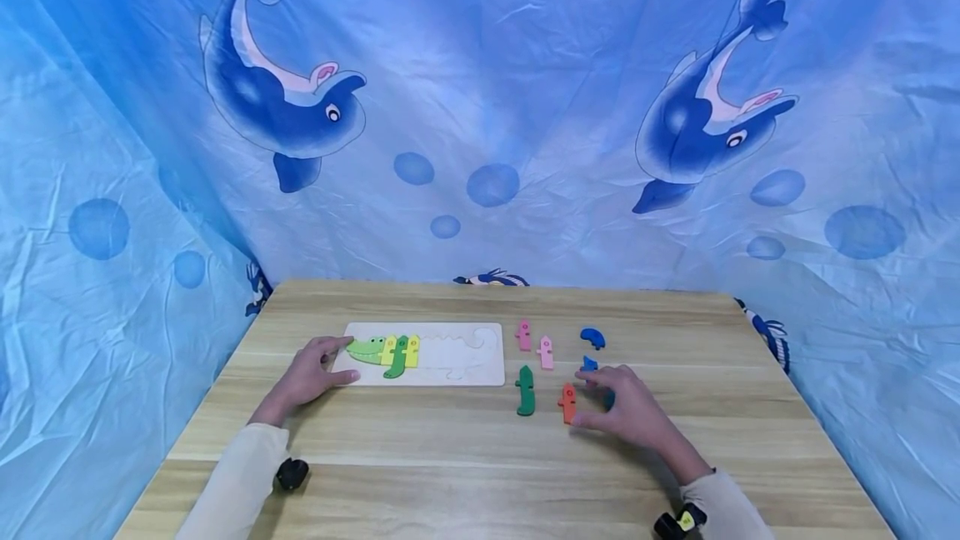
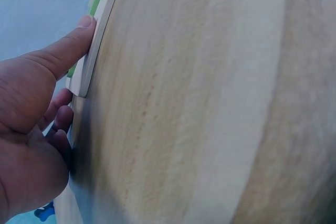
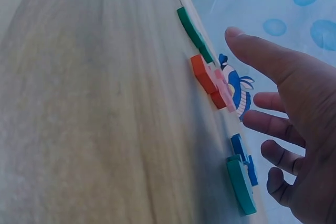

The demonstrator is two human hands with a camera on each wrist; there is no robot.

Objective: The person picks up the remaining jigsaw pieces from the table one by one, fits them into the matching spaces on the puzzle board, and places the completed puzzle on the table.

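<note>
The puzzle board (image 1: 450, 352) is found flat on the tabletop (image 1: 420, 473), left of its middle; a light green head piece (image 1: 366, 350), two yellow pieces (image 1: 413, 352) and a green leg piece (image 1: 400, 357) are set in its left half, while only a drawn outline is borne by the right. Its left end is touched by the left hand (image 1: 306, 377), with thumb and forefinger spread and no loose piece held. To the right of the board, a dark green piece (image 1: 526, 391), two pink pieces (image 1: 546, 352), an orange piece (image 1: 568, 404) and a curved blue piece (image 1: 592, 337) are laid out. The right hand (image 1: 626, 407) is held over this area, fingers well parted and nothing gripped, its thumb near the orange piece. Beneath it, a small blue piece (image 1: 589, 363) and a teal piece (image 3: 241, 184) are partly covered in the head view. Light sleeves (image 1: 236, 486) are worn on both arms. The surroundings are formed by a blue curtain (image 1: 555, 65) printed with dolphins (image 1: 255, 98).
</note>
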